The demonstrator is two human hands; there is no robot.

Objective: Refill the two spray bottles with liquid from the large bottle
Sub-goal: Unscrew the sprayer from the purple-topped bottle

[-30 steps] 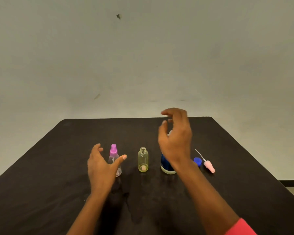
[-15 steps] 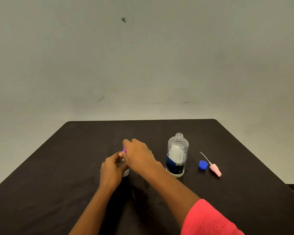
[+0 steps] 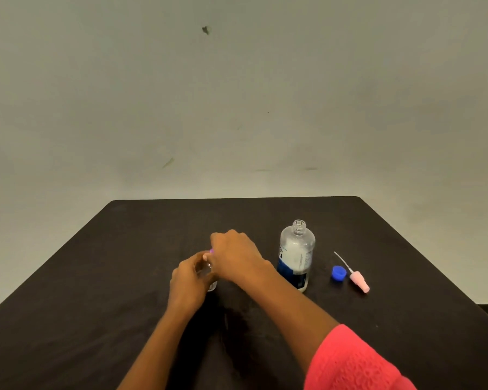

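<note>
On the table: large bottle upright; small spray bottle at its 9 o'clock, between left hand and right hand; bottle cap at its 3 o'clock; spray pump just beside the cap's 3 o'clock.

Left hand, right hand, both curled

The clear, blue-labelled large bottle stands upright, uncapped. Just right of it lie a blue cap and pink spray head; left, a purple-topped spray bottle, mostly hidden.
</note>
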